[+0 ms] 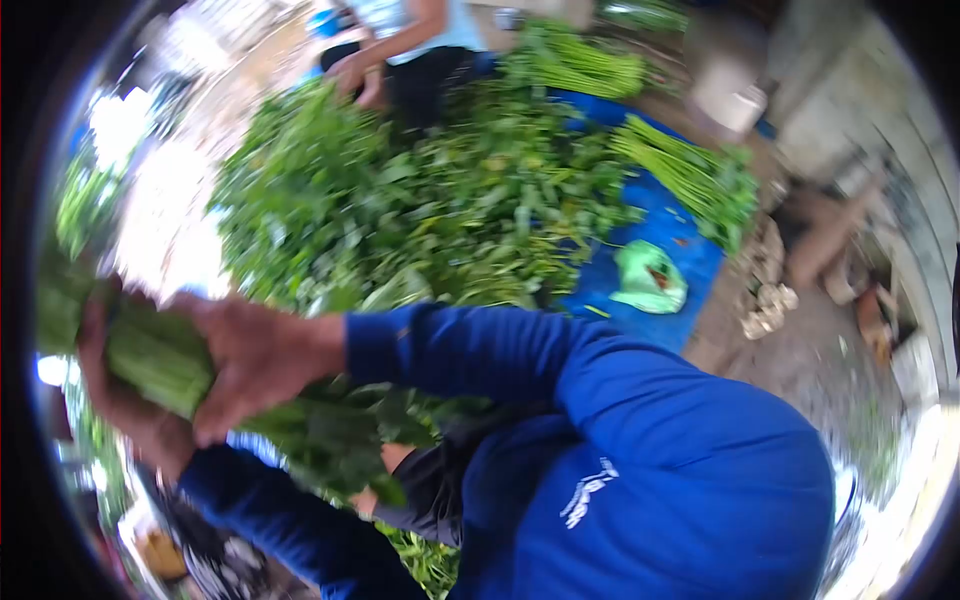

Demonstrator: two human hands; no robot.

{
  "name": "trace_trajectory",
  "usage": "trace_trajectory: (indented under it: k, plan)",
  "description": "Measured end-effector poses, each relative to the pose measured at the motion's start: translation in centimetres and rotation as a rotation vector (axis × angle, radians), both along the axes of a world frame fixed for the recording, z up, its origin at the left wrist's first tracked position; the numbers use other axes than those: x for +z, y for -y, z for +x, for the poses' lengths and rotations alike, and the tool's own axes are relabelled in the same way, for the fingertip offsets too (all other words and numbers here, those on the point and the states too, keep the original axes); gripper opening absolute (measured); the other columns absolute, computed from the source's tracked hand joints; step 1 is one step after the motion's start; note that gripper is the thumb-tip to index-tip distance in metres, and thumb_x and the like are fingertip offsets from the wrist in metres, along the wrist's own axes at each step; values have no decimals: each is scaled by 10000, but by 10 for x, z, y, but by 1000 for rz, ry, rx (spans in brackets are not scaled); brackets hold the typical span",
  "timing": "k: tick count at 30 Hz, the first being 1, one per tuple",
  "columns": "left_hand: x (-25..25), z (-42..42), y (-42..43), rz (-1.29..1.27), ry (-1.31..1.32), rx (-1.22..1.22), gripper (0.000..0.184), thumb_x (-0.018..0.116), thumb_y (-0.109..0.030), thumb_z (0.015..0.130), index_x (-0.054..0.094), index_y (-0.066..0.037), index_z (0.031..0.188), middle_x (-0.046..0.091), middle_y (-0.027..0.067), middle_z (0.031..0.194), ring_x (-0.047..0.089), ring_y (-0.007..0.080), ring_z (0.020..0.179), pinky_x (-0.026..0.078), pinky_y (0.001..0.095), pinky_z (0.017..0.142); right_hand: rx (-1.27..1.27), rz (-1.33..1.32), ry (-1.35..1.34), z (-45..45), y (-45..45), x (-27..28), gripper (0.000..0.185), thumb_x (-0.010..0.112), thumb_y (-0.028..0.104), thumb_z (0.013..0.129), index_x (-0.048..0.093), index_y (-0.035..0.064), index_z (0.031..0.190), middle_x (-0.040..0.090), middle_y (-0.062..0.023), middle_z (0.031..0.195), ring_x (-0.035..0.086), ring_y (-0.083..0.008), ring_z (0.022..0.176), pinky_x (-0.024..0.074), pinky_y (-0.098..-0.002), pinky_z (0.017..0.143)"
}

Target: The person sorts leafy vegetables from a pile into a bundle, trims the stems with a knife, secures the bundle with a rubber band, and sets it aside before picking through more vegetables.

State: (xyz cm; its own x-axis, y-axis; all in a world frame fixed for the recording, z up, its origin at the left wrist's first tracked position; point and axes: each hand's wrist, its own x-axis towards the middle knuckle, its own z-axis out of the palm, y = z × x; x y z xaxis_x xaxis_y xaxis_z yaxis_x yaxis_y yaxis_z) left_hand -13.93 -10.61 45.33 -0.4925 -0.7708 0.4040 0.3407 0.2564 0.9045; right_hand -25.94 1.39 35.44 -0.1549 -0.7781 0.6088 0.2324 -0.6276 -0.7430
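A thick bundle of green-stemmed leafy vegetables (160, 360) is raised at the left of the head view, its leaves hanging back toward my lap. My left hand (135, 415) wraps round the stems from below. Against the near side of the same bundle, my right hand (255, 355) grips with fingers curled over it. Both hands are blurred, and some fingertips are hidden by the stems. Beyond my right sleeve lies a large heap of loose leafy greens (400, 200).
A blue tarp (650, 205) lies under the heap, with a light green plastic bag (648, 278) on it. Stem bundles (680, 165) rest along its edge. Another person (410, 45) sits behind the heap, hands near the leaves. Clutter lines the wall at right.
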Motion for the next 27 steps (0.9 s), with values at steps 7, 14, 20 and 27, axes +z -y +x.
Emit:
trace_trajectory:
  k: [7,14,20,27]
  plan:
    - [-6,-52,-20,8,-99,-561,642,558,-281,1124,371,43,1646,662,176,1328,644,261,1153,570,380,1023,-406,-173,-79,-22,-29,-27,924,971,224,609,504,-33,1363,752,-228,1141,772,-317,1079,609,-407,958]
    - [-69,-144,-76,15,-17,-575,778,687,-520,1050,513,75,1521,720,205,1227,697,329,1249,533,424,1126,-696,27,-193,-86,-94,-55,972,952,221,658,440,35,1463,752,-216,1185,772,-304,1106,604,-411,977]
    - [-106,-123,-69,-231,332,-599,776,765,-532,1022,576,36,1516,713,193,1389,707,270,1261,564,407,1086,-1043,348,-243,-149,-196,-118,922,946,229,735,460,40,1496,718,-167,1266,718,-255,1145,582,-394,1013]
    - [-188,10,3,51,725,-239,609,810,-414,1018,650,-2,1438,774,130,1205,755,232,1114,589,360,970,-1764,1016,-839,-249,-380,-89,858,853,344,787,497,95,1527,816,-162,1007,796,-375,1004,627,-471,939]
